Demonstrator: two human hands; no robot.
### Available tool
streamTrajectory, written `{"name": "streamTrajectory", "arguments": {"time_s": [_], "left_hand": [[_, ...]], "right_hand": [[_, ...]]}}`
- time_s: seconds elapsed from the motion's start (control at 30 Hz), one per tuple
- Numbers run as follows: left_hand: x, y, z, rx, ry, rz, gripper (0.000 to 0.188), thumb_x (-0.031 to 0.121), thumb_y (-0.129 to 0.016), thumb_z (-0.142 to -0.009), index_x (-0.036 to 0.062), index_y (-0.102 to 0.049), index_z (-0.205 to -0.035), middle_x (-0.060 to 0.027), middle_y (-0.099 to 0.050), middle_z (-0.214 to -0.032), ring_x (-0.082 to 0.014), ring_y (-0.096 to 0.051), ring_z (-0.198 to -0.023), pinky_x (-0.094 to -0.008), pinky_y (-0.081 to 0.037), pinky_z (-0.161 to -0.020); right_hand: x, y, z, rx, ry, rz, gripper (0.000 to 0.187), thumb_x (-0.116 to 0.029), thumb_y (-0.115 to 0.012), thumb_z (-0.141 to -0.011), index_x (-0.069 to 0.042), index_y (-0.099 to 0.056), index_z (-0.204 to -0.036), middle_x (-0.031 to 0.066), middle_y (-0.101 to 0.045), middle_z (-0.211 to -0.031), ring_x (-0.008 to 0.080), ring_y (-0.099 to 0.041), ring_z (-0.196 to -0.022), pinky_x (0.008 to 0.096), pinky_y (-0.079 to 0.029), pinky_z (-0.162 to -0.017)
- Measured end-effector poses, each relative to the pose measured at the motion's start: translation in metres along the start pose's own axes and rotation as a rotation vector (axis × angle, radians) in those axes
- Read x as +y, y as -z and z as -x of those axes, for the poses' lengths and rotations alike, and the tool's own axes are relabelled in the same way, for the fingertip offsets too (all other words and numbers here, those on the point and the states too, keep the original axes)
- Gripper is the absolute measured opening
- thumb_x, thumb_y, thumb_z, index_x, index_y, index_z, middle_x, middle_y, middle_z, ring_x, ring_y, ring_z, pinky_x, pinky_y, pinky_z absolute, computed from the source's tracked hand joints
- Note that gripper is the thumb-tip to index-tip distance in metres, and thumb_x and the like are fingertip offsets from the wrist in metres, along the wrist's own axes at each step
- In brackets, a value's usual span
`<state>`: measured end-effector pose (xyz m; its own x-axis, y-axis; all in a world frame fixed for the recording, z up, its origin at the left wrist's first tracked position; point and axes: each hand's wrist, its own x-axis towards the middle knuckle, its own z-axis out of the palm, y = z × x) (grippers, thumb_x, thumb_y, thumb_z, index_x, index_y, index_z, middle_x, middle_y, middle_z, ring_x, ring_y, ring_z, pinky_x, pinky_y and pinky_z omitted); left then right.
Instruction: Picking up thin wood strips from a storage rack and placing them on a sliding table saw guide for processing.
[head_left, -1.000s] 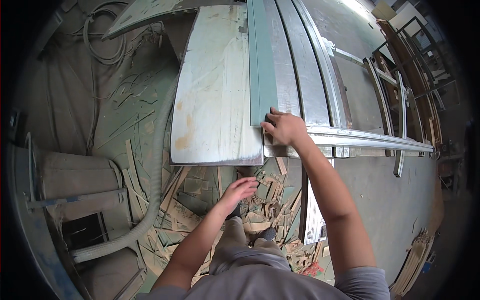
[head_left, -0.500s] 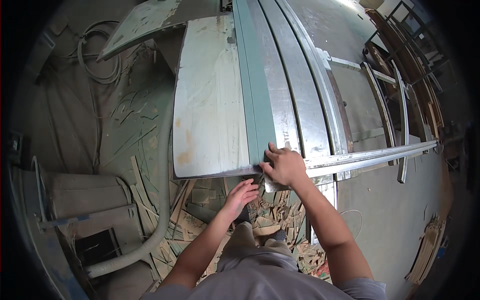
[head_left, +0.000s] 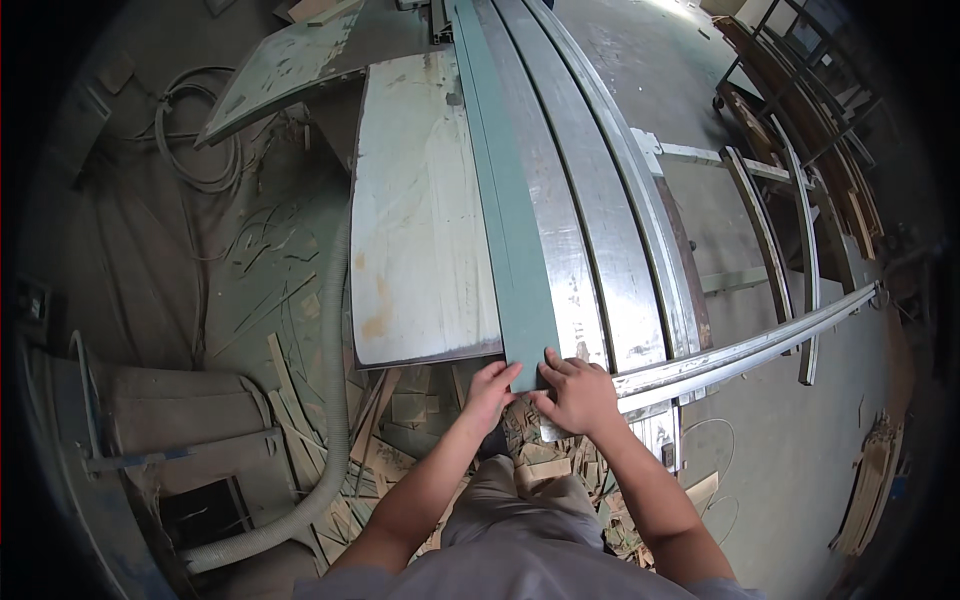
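A long, narrow green board (head_left: 510, 230) lies lengthwise along a saw table, between its pale fixed top (head_left: 420, 220) and the grooved metal sliding table (head_left: 600, 230). Its near end juts past the edge of the pale top. My left hand (head_left: 488, 396) pinches the left corner of that end, fingertips against the board's edge. On the opposite side, my right hand (head_left: 580, 396) grips the right edge, with its thumb low and its fingers by the board. The undersides of both grips are hidden.
A metal crossbar (head_left: 740, 363) reaches rightward from beside my right hand. Wood offcuts (head_left: 540, 455) litter the floor around my feet. A ribbed hose (head_left: 335, 400) curves down on the left, near a grey machine body. Metal frame rails (head_left: 760, 220) stand to the right.
The green board has come toward me, its end now past the pale top's edge. My left hand has risen from below onto its corner; my right hand has moved nearer with it.
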<state>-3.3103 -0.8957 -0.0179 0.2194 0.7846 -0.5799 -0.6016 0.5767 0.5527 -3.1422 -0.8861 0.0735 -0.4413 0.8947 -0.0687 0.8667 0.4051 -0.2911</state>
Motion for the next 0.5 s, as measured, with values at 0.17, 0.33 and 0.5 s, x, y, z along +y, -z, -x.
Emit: {"name": "streamTrajectory", "arguments": {"time_s": [0.17, 0.33, 0.5], "left_hand": [[-0.026, -0.001, 0.024, -0.014, 0.057, -0.105, 0.023, 0.016, -0.063, -0.083, 0.0017, -0.058, -0.100, -0.0065, -0.062, -0.095, -0.0164, -0.061, -0.085, -0.0324, -0.051, -0.073], [-0.053, -0.002, 0.053, -0.015, 0.102, -0.140, 0.025, 0.012, -0.063, -0.082, -0.0007, -0.056, -0.103, -0.0085, -0.061, -0.099, -0.0188, -0.061, -0.088, -0.0348, -0.051, -0.075], [-0.089, -0.005, 0.088, 0.011, 0.082, -0.142, 0.022, 0.014, -0.066, -0.079, 0.0028, -0.060, -0.097, -0.0052, -0.063, -0.091, -0.0141, -0.061, -0.082, -0.0283, -0.049, -0.068]], "right_hand": [[-0.007, 0.001, 0.042, -0.011, -0.008, -0.024, 0.051, -0.047, -0.054, -0.075, -0.007, -0.063, -0.105, 0.0126, -0.054, -0.121, 0.0255, -0.060, -0.093, 0.0367, -0.047, -0.076], [-0.013, -0.003, 0.085, -0.025, -0.011, -0.026, 0.051, -0.046, -0.055, -0.075, -0.007, -0.062, -0.106, 0.0126, -0.054, -0.122, 0.0256, -0.060, -0.091, 0.0361, -0.048, -0.074], [-0.022, -0.001, 0.133, 0.002, -0.002, -0.038, 0.050, -0.046, -0.055, -0.075, -0.007, -0.063, -0.104, 0.0126, -0.055, -0.121, 0.0251, -0.061, -0.090, 0.0366, -0.048, -0.073]]}}
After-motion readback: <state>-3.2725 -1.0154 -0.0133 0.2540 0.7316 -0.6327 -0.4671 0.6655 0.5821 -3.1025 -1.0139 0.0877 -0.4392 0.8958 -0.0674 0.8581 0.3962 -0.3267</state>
